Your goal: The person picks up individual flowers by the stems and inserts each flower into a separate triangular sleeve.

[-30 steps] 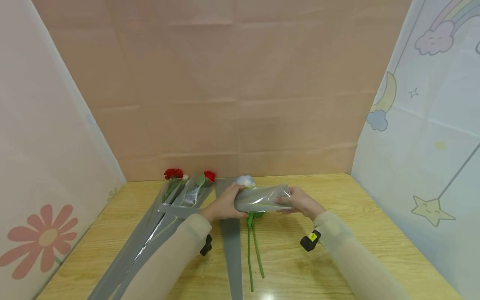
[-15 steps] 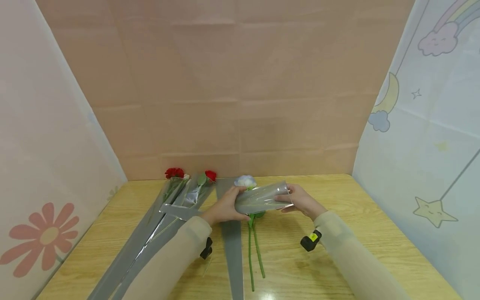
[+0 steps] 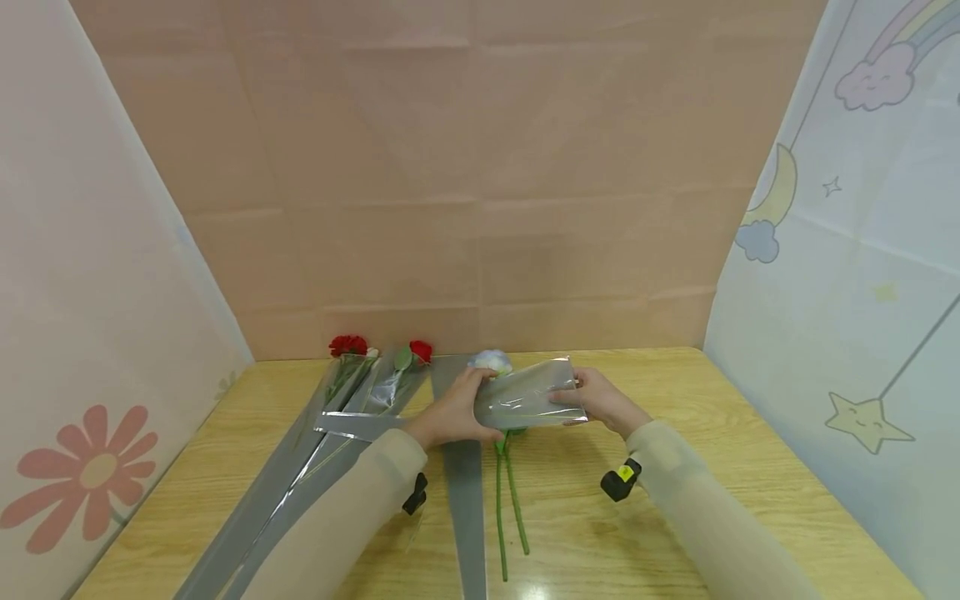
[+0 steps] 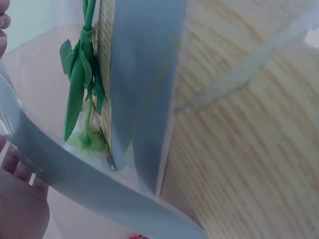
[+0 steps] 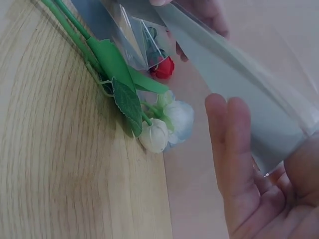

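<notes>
A clear, grey-tinted plastic flower sleeve (image 3: pixel 525 396) is stretched sideways between both hands. Its left part is gripped by my left hand (image 3: pixel 456 414), thumb on the near side. My right hand (image 3: pixel 600 400) pinches the wide right end; in the right wrist view, two fingers of the right hand (image 5: pixel 249 194) stick out straight beside the plastic. Below the sleeve lies an artificial flower with a pale blue-white bloom (image 3: pixel 491 361) and green stems (image 3: pixel 513 504). The right wrist view also shows a white bud (image 5: pixel 155 137) and a dark green leaf (image 5: pixel 127 104) on it.
Left of the arms, two long sleeves (image 3: pixel 258 500) hold red flowers (image 3: pixel 348 346). Another flat grey sleeve (image 3: pixel 467 508) lies beside the green stems. A narrow plastic strip (image 3: pixel 356 425) pokes out left of the left wrist. Patterned sheets flank the wooden table (image 3: pixel 660 500).
The held sleeve has gone from a rounded tube to a flatter sheet, its upper right corner a little higher. Both hands keep nearly the same place. The flowers on the table have not moved.
</notes>
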Demonstrator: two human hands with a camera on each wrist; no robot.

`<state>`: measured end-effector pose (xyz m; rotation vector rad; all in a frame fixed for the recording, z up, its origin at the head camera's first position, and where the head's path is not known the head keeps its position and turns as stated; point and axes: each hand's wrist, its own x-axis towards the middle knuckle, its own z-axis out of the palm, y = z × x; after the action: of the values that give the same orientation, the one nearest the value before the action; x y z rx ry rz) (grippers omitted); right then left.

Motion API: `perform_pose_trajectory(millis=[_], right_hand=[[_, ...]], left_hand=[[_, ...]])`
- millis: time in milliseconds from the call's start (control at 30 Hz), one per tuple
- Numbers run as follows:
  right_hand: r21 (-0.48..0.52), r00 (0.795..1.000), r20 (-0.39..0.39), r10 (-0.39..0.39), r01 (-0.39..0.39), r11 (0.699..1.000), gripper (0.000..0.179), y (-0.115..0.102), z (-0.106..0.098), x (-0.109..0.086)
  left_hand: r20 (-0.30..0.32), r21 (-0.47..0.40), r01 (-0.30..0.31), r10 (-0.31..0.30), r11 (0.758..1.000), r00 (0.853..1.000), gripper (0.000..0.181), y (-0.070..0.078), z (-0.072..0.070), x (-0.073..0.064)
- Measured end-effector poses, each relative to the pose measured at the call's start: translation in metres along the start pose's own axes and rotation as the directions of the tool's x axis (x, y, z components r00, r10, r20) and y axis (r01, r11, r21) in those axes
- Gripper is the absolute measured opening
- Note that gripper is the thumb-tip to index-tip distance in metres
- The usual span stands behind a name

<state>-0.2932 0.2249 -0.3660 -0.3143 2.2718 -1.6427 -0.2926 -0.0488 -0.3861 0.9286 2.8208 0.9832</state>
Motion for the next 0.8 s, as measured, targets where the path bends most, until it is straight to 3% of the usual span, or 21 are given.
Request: perform_pose_trajectory(millis=[500, 800], right_hand=[[0.067, 0.999, 0.037, 0.033, -0.035, 0.997, 0.051, 0.0011, 0.0022, -0.0005], [0.076, 0.997, 0.064, 0.032, -0.037, 0.996, 0.051, 0.001, 0.0024, -0.0026]], left_hand=[[-0.018, -0.052, 0.005, -0.006, 0.999, 1.0, 0.07, -0.0018, 0.0019, -0.0038], [-0.05, -0.051, -0.031, 0.028, 0.998, 0.998, 0.057, -0.0052, 0.0042, -0.0024]])
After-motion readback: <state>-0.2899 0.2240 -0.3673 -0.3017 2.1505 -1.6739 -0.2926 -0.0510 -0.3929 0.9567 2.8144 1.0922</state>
